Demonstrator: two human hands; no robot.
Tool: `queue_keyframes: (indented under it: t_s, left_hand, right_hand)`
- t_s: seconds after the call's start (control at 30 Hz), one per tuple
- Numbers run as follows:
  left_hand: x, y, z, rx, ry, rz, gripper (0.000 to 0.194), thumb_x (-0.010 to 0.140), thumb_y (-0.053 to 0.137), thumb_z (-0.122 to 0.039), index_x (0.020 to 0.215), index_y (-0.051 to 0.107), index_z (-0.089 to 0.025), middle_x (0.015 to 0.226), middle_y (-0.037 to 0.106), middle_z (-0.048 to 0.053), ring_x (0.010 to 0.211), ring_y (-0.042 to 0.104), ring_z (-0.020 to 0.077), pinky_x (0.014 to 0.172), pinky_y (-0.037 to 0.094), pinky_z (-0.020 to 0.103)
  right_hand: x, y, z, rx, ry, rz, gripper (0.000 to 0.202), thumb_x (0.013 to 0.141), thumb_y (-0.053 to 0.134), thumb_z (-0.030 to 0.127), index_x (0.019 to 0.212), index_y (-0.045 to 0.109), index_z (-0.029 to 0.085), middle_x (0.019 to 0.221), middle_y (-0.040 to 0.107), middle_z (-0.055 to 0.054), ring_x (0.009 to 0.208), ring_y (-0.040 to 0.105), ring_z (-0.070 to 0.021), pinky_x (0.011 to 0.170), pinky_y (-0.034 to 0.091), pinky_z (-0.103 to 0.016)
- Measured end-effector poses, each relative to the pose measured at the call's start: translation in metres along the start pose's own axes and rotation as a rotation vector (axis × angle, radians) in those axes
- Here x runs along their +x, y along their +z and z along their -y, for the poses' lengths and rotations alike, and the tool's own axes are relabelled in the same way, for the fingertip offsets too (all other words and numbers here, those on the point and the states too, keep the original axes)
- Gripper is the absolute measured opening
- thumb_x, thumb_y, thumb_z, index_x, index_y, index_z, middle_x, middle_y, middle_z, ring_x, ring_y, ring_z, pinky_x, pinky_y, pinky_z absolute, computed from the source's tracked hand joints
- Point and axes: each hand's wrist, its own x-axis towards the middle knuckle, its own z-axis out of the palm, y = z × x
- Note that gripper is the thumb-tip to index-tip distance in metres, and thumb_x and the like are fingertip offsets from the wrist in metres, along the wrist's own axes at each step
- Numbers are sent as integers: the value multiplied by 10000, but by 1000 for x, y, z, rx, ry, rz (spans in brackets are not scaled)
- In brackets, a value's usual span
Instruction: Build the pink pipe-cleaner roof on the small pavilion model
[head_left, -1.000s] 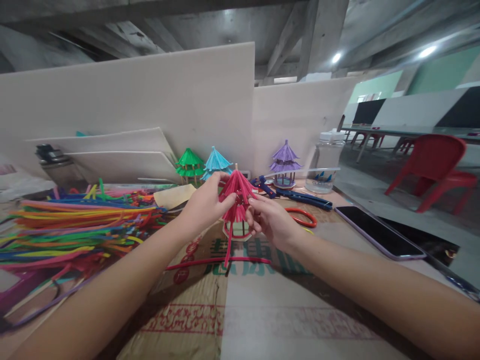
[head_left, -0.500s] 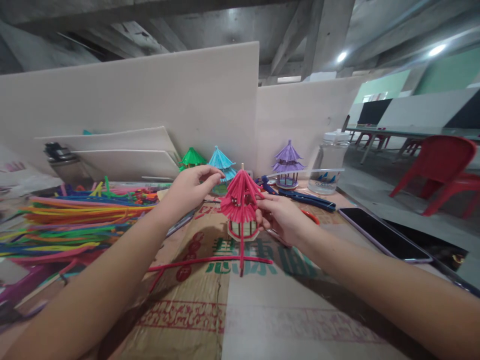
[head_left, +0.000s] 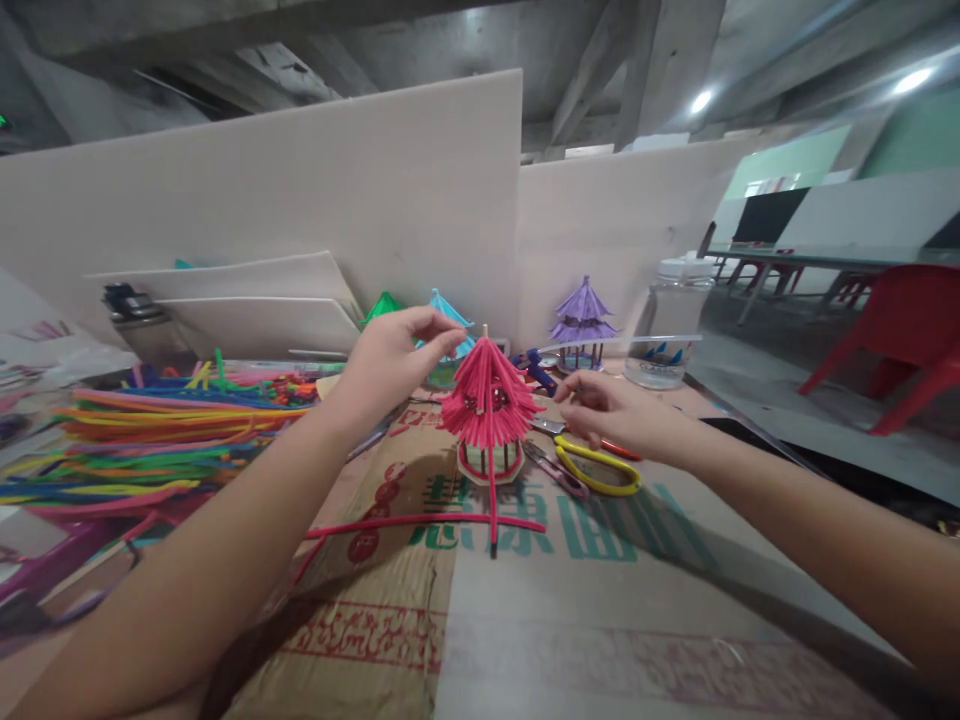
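Note:
A small red pavilion (head_left: 489, 400) of fuzzy pipe cleaners, with a two-tier roof and a stick at its peak, stands upright in the middle. One long red pipe cleaner (head_left: 493, 510) hangs down its front, crossing another red pipe cleaner (head_left: 420, 521) that lies on the cardboard. My left hand (head_left: 401, 360) hovers left of the roof peak, thumb and forefinger loosely curled with no thing visible between them. To the right, my right hand (head_left: 619, 412) is open with bent fingers, apart from the pavilion, above yellow-handled scissors (head_left: 600, 470) and small pliers-like tool (head_left: 559, 472).
Bundles of coloured pipe cleaners (head_left: 172, 430) lie at left. Behind stand purple (head_left: 583, 315), blue (head_left: 442, 315) and green (head_left: 384, 306) pavilions. A clear bottle (head_left: 667, 330) is at back right, a glue gun (head_left: 538, 372) behind my right hand, a dark bottle (head_left: 146, 325) at back left.
My right hand has let go of the red pavilion and moved right, over the scissors, which now show. My left hand has shifted slightly right and up, nearer the roof peak.

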Motion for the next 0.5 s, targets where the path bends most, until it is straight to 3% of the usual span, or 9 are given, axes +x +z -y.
queue_keyframes:
  t_s: [0.1, 0.23, 0.33, 0.4, 0.5]
  left_hand:
    - [19, 6, 0, -27, -9, -20, 175, 870, 595, -277, 933, 716, -166, 915, 738, 36, 851, 655, 177, 817, 501, 287]
    - [26, 16, 7, -174, -31, 9, 291, 903, 559, -348, 1087, 660, -147, 1021, 713, 78, 914, 665, 193, 866, 525, 336]
    - [13, 16, 13, -200, 40, 123, 565, 842, 678, -458, 1322, 526, -202, 1291, 618, 118, 1140, 630, 248, 992, 512, 399]
    - [0, 13, 16, -139, 115, 263, 715, 793, 748, -452, 1419, 450, -282, 1462, 504, 98, 1311, 531, 288, 1089, 462, 425]
    - [-14, 8, 18, -103, 125, 344, 812, 794, 755, -418, 1501, 360, -367, 1548, 419, 61, 1422, 419, 323, 1117, 452, 442]
  right_hand:
    - [-6, -10, -20, -532, -77, 109, 222, 845, 622, 356, 1017, 646, 217, 904, 696, -65, 758, 626, -201, 629, 431, -288]
    - [-4, 0, -40, -864, -136, 204, 254, 859, 587, 272, 1079, 682, 188, 1048, 686, -125, 923, 641, -265, 746, 445, -327]
    - [3, 9, -47, -946, -137, 152, 315, 889, 566, 262, 1166, 686, 173, 1125, 675, -158, 1003, 639, -293, 800, 454, -346]
    - [7, 10, -50, -936, -120, 147, 316, 913, 547, 272, 1177, 691, 174, 1137, 684, -163, 988, 649, -291, 797, 461, -349]
    - [10, 8, -52, -819, -107, 122, 334, 878, 604, 267, 1196, 686, 205, 1162, 701, -141, 975, 660, -272, 799, 473, -331]
